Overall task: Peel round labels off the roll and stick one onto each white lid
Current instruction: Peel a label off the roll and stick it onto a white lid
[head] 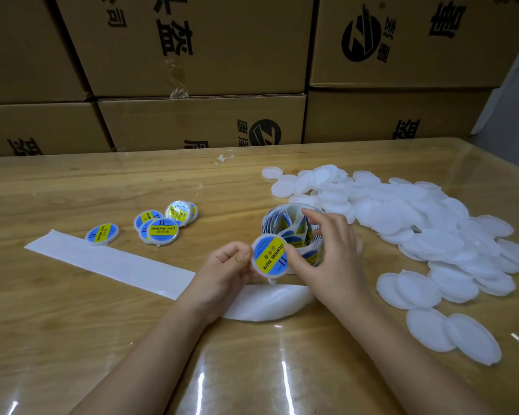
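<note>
My left hand (226, 269) pinches a white lid (269, 256) by its left edge, just above the table. A blue and yellow round label covers the lid's face. My right hand (330, 250) has its thumb pressed on the label's right side, its fingers curved over the label roll (294, 229) right behind. The roll stands on the table with labels showing inside its loose coil. Empty white backing strip (117, 262) trails from under my hands to the left. A big heap of bare white lids (417, 223) lies on the right.
Several labelled lids (159, 226) lie in a small group at the left middle of the wooden table (72, 324). Stacked cardboard boxes (198, 85) wall off the far edge. A scrap of clear tape (224, 158) lies near the boxes.
</note>
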Demonstrator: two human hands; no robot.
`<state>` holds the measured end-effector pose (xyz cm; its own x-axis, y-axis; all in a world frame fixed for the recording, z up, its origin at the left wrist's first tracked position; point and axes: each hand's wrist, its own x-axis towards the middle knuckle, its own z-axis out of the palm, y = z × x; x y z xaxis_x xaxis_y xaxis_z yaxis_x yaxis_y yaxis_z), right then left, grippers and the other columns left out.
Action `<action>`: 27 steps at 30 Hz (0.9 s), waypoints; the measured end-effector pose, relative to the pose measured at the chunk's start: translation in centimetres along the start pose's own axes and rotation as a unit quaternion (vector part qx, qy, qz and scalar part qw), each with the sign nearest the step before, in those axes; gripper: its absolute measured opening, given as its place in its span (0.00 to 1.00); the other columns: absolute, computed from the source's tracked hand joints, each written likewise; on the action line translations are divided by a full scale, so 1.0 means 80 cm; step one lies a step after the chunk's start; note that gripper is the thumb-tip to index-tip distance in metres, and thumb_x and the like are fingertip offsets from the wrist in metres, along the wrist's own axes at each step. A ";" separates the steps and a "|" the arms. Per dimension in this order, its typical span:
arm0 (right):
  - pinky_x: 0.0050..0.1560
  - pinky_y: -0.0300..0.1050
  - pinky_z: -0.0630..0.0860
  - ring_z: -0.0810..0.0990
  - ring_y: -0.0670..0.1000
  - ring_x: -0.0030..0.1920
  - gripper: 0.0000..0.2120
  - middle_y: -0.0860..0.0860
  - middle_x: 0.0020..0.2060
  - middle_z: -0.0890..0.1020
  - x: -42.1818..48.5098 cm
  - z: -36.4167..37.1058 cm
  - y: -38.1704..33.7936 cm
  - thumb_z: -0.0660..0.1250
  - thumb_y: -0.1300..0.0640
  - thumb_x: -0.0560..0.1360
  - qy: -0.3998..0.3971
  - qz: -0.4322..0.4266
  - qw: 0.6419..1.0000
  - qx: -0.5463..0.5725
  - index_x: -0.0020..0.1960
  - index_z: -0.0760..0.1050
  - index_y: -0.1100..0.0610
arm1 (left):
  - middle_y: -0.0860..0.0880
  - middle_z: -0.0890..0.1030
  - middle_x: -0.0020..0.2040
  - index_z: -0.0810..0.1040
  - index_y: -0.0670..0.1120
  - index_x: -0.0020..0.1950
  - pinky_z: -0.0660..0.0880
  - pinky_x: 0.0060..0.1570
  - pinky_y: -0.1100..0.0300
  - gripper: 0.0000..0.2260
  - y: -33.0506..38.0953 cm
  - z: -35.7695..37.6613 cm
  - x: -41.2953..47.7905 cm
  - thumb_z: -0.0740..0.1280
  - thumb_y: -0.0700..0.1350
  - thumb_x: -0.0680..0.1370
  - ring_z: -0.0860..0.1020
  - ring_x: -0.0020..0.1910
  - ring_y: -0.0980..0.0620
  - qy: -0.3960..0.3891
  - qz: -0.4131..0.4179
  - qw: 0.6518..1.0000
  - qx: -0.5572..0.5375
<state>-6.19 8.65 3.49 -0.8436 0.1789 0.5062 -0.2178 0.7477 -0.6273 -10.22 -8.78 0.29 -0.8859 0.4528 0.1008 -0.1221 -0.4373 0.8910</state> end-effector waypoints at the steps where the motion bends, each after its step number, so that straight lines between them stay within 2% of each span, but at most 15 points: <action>1: 0.63 0.48 0.59 0.73 0.52 0.57 0.25 0.46 0.52 0.71 0.001 0.000 0.001 0.73 0.49 0.69 0.002 0.001 1.000 0.000 0.63 0.73 0.52 | 0.45 0.80 0.35 0.78 0.47 0.33 0.79 0.45 0.55 0.17 0.000 0.001 -0.001 0.80 0.56 0.60 0.80 0.39 0.49 -0.013 -0.006 1.000 0.006; 4: 0.64 0.47 0.59 0.73 0.51 0.57 0.25 0.46 0.52 0.72 -0.001 -0.001 -0.003 0.70 0.46 0.68 0.006 0.001 1.000 0.009 0.63 0.73 0.51 | 0.48 0.80 0.33 0.79 0.48 0.32 0.78 0.42 0.59 0.14 -0.001 0.005 -0.004 0.78 0.57 0.63 0.79 0.37 0.52 -0.048 -0.024 0.998 0.025; 7: 0.65 0.55 0.63 0.74 0.51 0.57 0.27 0.47 0.53 0.73 -0.006 0.002 -0.012 0.66 0.43 0.67 -0.005 -0.011 1.000 0.014 0.63 0.73 0.52 | 0.47 0.79 0.34 0.80 0.48 0.33 0.77 0.44 0.59 0.15 -0.003 0.007 -0.005 0.78 0.57 0.64 0.79 0.37 0.52 -0.054 -0.033 0.997 0.039; 10: 0.64 0.57 0.64 0.74 0.50 0.57 0.29 0.47 0.53 0.73 -0.011 0.007 -0.017 0.62 0.38 0.67 -0.021 -0.036 0.999 -0.001 0.64 0.73 0.50 | 0.48 0.79 0.34 0.79 0.48 0.33 0.76 0.43 0.60 0.15 -0.003 0.007 -0.004 0.77 0.57 0.64 0.78 0.36 0.53 -0.050 -0.023 0.998 0.041; 13: 0.66 0.56 0.62 0.69 0.45 0.58 0.30 0.45 0.53 0.71 -0.014 0.010 -0.016 0.65 0.38 0.66 -0.027 -0.057 0.998 -0.007 0.65 0.72 0.48 | 0.50 0.79 0.32 0.79 0.49 0.32 0.77 0.41 0.60 0.14 0.000 0.008 -0.003 0.78 0.57 0.63 0.78 0.33 0.54 -0.038 -0.009 0.999 0.026; 16: 0.68 0.57 0.61 0.66 0.41 0.58 0.30 0.45 0.54 0.71 -0.013 0.010 -0.015 0.64 0.37 0.65 -0.026 -0.063 0.998 -0.008 0.65 0.72 0.48 | 0.48 0.80 0.33 0.79 0.49 0.32 0.78 0.41 0.56 0.14 0.001 0.006 -0.002 0.79 0.57 0.62 0.80 0.34 0.52 -0.017 0.006 1.000 0.016; 19: 0.67 0.59 0.61 0.67 0.43 0.59 0.30 0.46 0.53 0.72 -0.010 0.006 -0.012 0.67 0.41 0.65 -0.025 -0.056 0.998 -0.018 0.65 0.73 0.50 | 0.45 0.81 0.36 0.80 0.47 0.34 0.73 0.52 0.44 0.17 0.003 0.004 0.000 0.79 0.58 0.60 0.80 0.39 0.49 0.015 0.013 1.000 0.013; 20: 0.67 0.60 0.61 0.68 0.45 0.59 0.29 0.47 0.53 0.72 -0.009 0.005 -0.012 0.68 0.42 0.65 -0.024 -0.052 0.998 -0.021 0.65 0.73 0.50 | 0.45 0.81 0.36 0.80 0.47 0.34 0.73 0.53 0.44 0.17 0.004 0.003 0.000 0.79 0.58 0.59 0.80 0.39 0.49 0.021 0.014 1.000 0.010; 22: 0.67 0.59 0.62 0.71 0.48 0.59 0.29 0.47 0.53 0.72 -0.007 0.003 -0.011 0.67 0.43 0.65 -0.026 -0.043 0.998 -0.025 0.65 0.73 0.50 | 0.47 0.81 0.35 0.81 0.47 0.33 0.78 0.48 0.52 0.17 0.005 0.003 0.000 0.80 0.58 0.59 0.81 0.38 0.52 0.019 0.016 1.000 0.001; 24: 0.66 0.57 0.62 0.72 0.49 0.57 0.29 0.47 0.53 0.72 -0.005 0.001 -0.010 0.67 0.44 0.65 -0.022 -0.035 0.999 -0.021 0.65 0.73 0.51 | 0.47 0.81 0.34 0.80 0.47 0.32 0.79 0.43 0.58 0.17 0.007 0.004 -0.001 0.80 0.57 0.58 0.81 0.37 0.53 0.015 0.015 1.000 -0.009; 27: 0.64 0.56 0.64 0.73 0.48 0.56 0.26 0.45 0.51 0.73 -0.003 -0.002 -0.008 0.68 0.46 0.66 -0.005 -0.029 1.000 -0.006 0.63 0.74 0.51 | 0.45 0.81 0.35 0.80 0.46 0.33 0.79 0.44 0.57 0.17 0.006 0.005 -0.001 0.80 0.56 0.59 0.80 0.38 0.51 0.008 0.007 1.000 -0.007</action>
<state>-5.79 8.21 3.90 -0.8350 0.1288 0.5350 -0.2602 0.7643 -0.5901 -10.01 -8.75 0.90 -0.8948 0.4336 0.1061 -0.1154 -0.4544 0.8833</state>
